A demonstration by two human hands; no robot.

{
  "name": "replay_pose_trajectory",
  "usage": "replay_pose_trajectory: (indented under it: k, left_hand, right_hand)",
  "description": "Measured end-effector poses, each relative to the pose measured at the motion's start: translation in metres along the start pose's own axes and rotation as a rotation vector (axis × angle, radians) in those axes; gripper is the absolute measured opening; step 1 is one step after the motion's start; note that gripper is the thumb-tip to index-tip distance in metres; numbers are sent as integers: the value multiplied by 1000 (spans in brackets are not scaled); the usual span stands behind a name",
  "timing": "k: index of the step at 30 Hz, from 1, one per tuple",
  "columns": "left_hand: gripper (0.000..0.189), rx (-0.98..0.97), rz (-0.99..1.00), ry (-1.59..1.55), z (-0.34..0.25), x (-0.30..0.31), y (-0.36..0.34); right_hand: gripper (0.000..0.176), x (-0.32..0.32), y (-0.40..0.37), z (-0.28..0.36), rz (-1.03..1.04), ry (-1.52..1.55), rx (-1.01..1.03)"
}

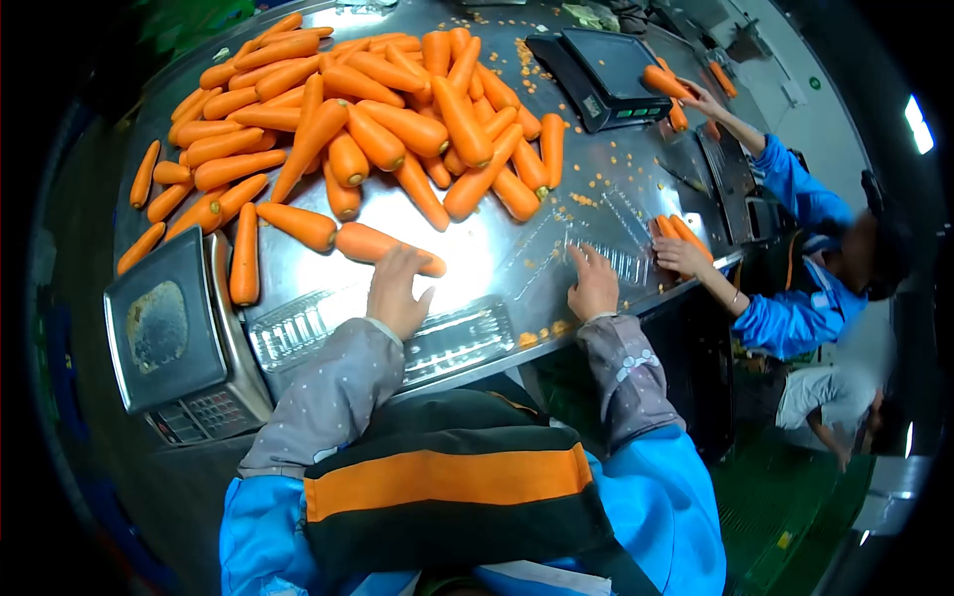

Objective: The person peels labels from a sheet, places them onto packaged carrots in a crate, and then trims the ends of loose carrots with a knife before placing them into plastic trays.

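My left hand (397, 295) reaches over the table with its thumb spread. Its fingertips overlap the lower side of a single carrot (363, 241), which lies in front of the large carrot pile (338, 109). Below this hand is a clear plastic tray (459, 340) with ribbed walls, near the table's front edge. A second clear tray (288, 333) lies to its left, partly behind my sleeve. My right hand (594, 285) is open, fingers stretched forward at the near side of another clear plastic container (608, 260).
A scale (164, 328) stands at the left front, another scale (608, 74) at the back right. Orange scraps (545, 336) dot the metal table (556, 298). At right, a co-worker's one hand (701, 102) holds a carrot; the other hand (684, 256) touches carrots (686, 230).
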State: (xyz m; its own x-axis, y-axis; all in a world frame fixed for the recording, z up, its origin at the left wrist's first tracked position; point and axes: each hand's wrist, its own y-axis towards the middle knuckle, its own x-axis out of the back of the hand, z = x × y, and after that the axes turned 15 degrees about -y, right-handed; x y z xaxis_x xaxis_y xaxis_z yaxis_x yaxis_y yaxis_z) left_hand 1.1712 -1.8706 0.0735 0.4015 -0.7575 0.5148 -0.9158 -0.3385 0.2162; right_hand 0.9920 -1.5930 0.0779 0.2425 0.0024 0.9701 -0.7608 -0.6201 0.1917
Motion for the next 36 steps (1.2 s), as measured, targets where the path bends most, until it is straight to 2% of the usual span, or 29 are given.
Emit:
replay_pose_trajectory:
  k: [2, 3, 5, 6, 8, 10, 12, 14, 15, 17, 20, 21, 24, 25, 27, 28, 29, 30, 31, 32, 33, 34, 35, 36]
  left_hand:
    - [38, 43, 107, -119, -8, -37, 6]
    - [38, 72, 75, -121, -14, -58, 11]
    - [38, 144, 35, -84, -27, -100, 24]
    - [40, 313, 100, -2, -48, -105, 38]
    - [37, 543, 271, 91, -73, -118, 62]
    - [33, 515, 264, 83, -54, -145, 66]
    - [32, 453, 268, 113, -43, -158, 68]
    - [31, 362, 297, 194, -42, -155, 67]
    - [31, 401, 320, 187, -41, -152, 66]
    - [31, 454, 344, 177, -37, -141, 77]
    - [31, 424, 324, 221, -42, -133, 79]
    - [28, 302, 170, 165, -33, -137, 69]
    - [25, 308, 30, -114, -48, -113, 44]
    - [25, 294, -29, -125, -49, -105, 37]
    - [25, 258, -138, -166, -54, -97, 30]
    - [20, 372, -177, -245, -67, -91, 34]
    - [27, 467, -148, -365, -72, -88, 40]
    - [34, 563, -115, -483, -79, -86, 46]
    - [44, 362, -147, -259, -92, -87, 54]
    - [53, 145, -173, -44, -111, -90, 69]
    - [70, -30, -58, 268, -141, -83, 89]
    - [75, -160, 59, 294, -158, -87, 105]
    - [71, -209, 121, 265, -158, -102, 116]
    - [67, -257, 176, 244, -154, -117, 124]
  right_hand:
    - [44, -21, 6, -23, 100, -41, -10]
    - [28, -52, 4, -46, 98, -7, 41]
    - [20, -28, 5, -56, -8, 86, 132]
    - [16, -14, 2, -59, -58, 136, 162]
    - [16, -1, -11, -69, 49, 180, 194]
    - [18, -3, -22, -82, 150, 172, 287]
    - [20, -5, -21, -98, 424, 314, 486]
    - [23, -1, 6, -98, 529, 618, 221]
    - [25, 1, 23, -95, 580, 768, 79]
    - [35, -2, 80, -92, 231, 785, 16]
    - [56, -45, 170, -78, 193, 622, -193]
    - [61, -63, 193, -70, 210, 537, -243]
    - [60, -109, 219, -40, 418, 557, -229]
    - [52, -125, 221, -40, 295, 517, -177]
    - [46, -140, 224, -66, 570, 1013, -278]
    - [44, -126, 218, -71, 705, 1258, -333]
    - [39, -109, 200, -79, 839, 1734, -490]
    - [39, -87, 181, -85, 895, 1811, -474]
    - [39, -65, 163, -90, 944, 1893, -457]
    - [38, -36, 145, -89, 998, 1818, -435]
    - [38, -11, 129, -86, 1036, 1730, -392]
    - [43, -5, 115, -89, 1153, 1668, -256]
    - [44, 25, 110, -85, 1149, 1503, -171]
    - [42, 8, 110, -97, 1099, 1366, 78]
